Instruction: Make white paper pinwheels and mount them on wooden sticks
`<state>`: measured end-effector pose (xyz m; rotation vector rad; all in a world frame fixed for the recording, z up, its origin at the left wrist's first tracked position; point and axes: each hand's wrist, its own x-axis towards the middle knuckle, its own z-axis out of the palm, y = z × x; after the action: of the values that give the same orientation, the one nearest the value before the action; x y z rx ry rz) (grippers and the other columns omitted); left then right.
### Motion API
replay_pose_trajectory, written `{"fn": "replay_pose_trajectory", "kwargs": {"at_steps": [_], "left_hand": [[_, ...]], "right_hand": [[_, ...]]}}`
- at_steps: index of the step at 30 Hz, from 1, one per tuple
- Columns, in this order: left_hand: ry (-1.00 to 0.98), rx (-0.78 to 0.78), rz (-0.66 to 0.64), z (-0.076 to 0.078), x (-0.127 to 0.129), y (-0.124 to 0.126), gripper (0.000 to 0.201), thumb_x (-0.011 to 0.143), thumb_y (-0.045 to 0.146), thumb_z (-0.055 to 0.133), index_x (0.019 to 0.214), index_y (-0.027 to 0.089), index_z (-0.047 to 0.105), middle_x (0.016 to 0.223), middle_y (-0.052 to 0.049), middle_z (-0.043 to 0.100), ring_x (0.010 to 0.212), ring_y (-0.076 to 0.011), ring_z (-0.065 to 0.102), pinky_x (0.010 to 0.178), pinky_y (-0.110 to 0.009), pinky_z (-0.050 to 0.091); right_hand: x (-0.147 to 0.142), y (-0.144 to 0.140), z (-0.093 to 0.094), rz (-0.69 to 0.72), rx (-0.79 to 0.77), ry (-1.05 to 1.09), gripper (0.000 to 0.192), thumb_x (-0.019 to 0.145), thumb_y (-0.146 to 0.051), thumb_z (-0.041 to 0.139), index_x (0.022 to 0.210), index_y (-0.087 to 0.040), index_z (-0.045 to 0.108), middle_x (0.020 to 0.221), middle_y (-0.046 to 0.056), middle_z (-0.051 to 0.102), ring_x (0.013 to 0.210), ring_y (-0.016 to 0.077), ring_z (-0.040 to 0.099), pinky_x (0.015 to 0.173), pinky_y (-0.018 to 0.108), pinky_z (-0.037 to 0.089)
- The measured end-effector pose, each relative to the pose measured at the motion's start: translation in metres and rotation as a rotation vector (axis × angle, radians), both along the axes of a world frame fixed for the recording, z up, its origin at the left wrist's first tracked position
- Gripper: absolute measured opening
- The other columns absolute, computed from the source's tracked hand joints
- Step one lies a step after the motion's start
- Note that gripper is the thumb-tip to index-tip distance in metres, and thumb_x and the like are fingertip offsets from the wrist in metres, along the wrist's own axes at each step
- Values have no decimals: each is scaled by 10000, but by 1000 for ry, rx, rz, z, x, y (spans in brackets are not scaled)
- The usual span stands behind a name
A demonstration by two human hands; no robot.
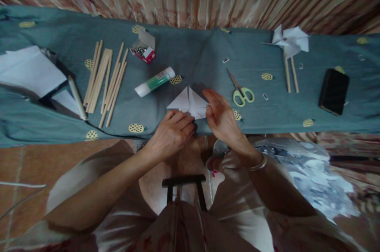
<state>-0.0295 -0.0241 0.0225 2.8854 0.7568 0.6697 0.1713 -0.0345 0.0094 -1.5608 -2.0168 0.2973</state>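
Note:
A small piece of white paper (190,101), cut and partly folded, lies near the front edge of the cloth-covered table. Curled fingers of my left hand (175,129) pinch its near left edge and hide that part. On the other side, my right hand (223,118) rests with fingers stretched out, thumb and fingertips at the paper's right corner. Beyond the paper lies a white and green glue stick (156,81). Scissors with light green handles (242,96) lie to the right of my right hand, blades pointing away from me.
Wooden sticks (101,80), a marker-like white rod (77,97) and white paper sheets (32,68) lie left. A small open box of metal pins (144,49) stands behind the glue stick. Right are a paper pinwheel (289,40), a black phone (334,91) and a bag of paper scraps (314,173).

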Motion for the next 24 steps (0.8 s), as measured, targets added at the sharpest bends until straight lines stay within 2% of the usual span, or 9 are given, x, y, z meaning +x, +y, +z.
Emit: {"fn": "replay_pose_trajectory", "kwargs": {"at_steps": [4, 8, 14, 18, 20, 22, 24], "left_hand": [[-4, 2, 13, 0, -1, 1, 155, 954, 177, 562, 993, 133, 705, 1061, -82, 753, 915, -222, 606, 796, -374, 452], [-8, 9, 7, 2, -2, 3, 188, 959, 175, 560, 1097, 126, 677, 1070, -84, 752, 936, -222, 613, 805, -375, 444], [39, -43, 77, 4, -12, 15, 199, 980, 191, 522, 1089, 176, 688, 1146, -67, 737, 983, -228, 615, 834, -391, 440], [34, -10, 145, 5, -21, 27, 185, 983, 210, 523, 1055, 181, 690, 1133, -51, 738, 989, -230, 615, 866, -408, 447], [32, 38, 152, 5, -23, 31, 173, 978, 209, 529, 1031, 170, 689, 1120, -48, 740, 975, -231, 616, 855, -408, 456], [34, 40, 152, 4, -22, 31, 173, 976, 204, 525, 1022, 172, 690, 1115, -54, 741, 979, -233, 620, 848, -411, 464], [34, 11, 150, 3, -21, 29, 176, 972, 197, 526, 1025, 180, 692, 1108, -58, 744, 979, -237, 627, 848, -418, 468]], "right_hand": [[1, 4, -1, 12, -26, 39, 420, 971, -214, 373, 1363, -167, 517, 1387, 146, 590, 1291, 266, 553, 1101, 493, 450], [3, 5, 1, -13, -13, 117, 369, 979, -272, 414, 1305, -177, 557, 1334, 149, 630, 1228, 264, 603, 1045, 482, 496], [8, 3, 8, -57, -74, 240, 308, 937, -249, 488, 1197, -169, 634, 1136, 114, 719, 927, 209, 686, 839, 374, 560], [10, 2, 7, -101, -214, 369, 293, 911, -260, 526, 1148, -176, 676, 912, 51, 740, 665, 151, 623, 635, 298, 515], [11, 3, 4, -110, -260, 451, 286, 899, -249, 528, 1122, -186, 695, 798, 17, 720, 602, 134, 587, 582, 274, 486], [12, 6, -1, -96, -272, 527, 280, 888, -222, 512, 1082, -192, 712, 824, 19, 725, 636, 135, 610, 596, 271, 500], [14, 8, -4, -54, -246, 580, 279, 870, -186, 497, 1030, -197, 724, 992, 49, 741, 772, 151, 667, 673, 291, 540]]}}
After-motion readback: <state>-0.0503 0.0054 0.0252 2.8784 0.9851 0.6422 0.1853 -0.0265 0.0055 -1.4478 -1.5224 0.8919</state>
